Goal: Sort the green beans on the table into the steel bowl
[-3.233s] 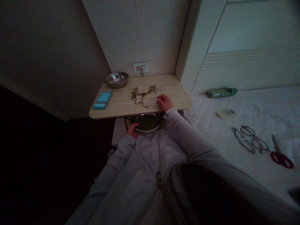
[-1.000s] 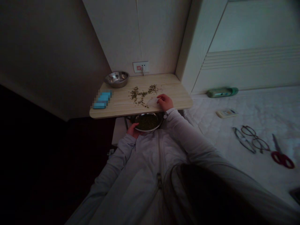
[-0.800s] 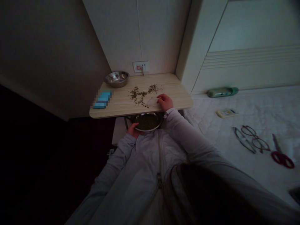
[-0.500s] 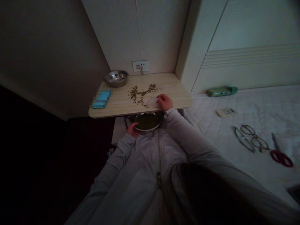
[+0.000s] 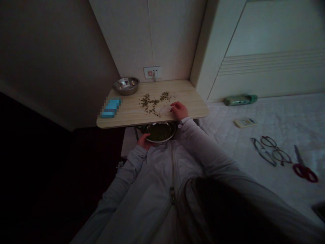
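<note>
Neither hand had moved: the left hand (image 5: 144,141) gripped a metal dish (image 5: 159,132), the right hand (image 5: 179,110) lay curled against a clear plastic sheet (image 5: 165,110), near one scattered patch of seeds (image 5: 153,103).

A pale wooden surface (image 5: 127,117) carries a steel bowl (image 5: 126,85) at its back edge, a blue object (image 5: 110,107), too blurred to name, and a loose scatter of dark green leaves (image 5: 152,101) beside a clear sheet (image 5: 165,110). On the quilted bed (image 5: 279,115) lie a green case (image 5: 240,100), a remote (image 5: 245,122), two pairs of glasses (image 5: 270,151) and red-handled scissors (image 5: 304,171).
</note>
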The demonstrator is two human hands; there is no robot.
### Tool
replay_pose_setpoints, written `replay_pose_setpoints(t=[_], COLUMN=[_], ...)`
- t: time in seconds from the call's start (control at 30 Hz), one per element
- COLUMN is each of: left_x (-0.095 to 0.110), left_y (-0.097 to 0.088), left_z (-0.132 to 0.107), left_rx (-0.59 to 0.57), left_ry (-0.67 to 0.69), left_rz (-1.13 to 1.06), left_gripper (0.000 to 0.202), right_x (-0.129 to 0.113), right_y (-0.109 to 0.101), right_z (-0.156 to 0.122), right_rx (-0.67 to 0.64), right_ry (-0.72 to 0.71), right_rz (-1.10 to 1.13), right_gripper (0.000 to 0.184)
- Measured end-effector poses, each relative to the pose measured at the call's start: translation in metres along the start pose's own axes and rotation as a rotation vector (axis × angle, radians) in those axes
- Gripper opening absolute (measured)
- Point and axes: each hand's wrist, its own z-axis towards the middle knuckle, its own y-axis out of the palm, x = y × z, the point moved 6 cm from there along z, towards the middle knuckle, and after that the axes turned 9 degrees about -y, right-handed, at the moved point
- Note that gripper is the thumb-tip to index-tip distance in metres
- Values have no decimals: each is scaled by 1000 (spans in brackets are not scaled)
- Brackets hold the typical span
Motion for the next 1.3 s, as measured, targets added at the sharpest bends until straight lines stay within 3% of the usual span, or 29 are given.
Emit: replay_pose_setpoints(t=[0.33, 0.6, 1.3], left_x=[-1, -1, -2], left_y=[1, 0, -1], left_z=[1, 0, 0], left_rx=[-41, -10, 14], left_ry=[-10, -9, -9], left_rz=[5, -18, -19], left_gripper=[29, 28, 33], right_x=[-3, -10, 1], right_y=[0, -3, 2], right_z=[-2, -4, -2], right_rx=[7, 15, -6], right_ry=[-3, 0, -7], right_rz=[-15, -35, -40], right_gripper=[24, 23, 24])
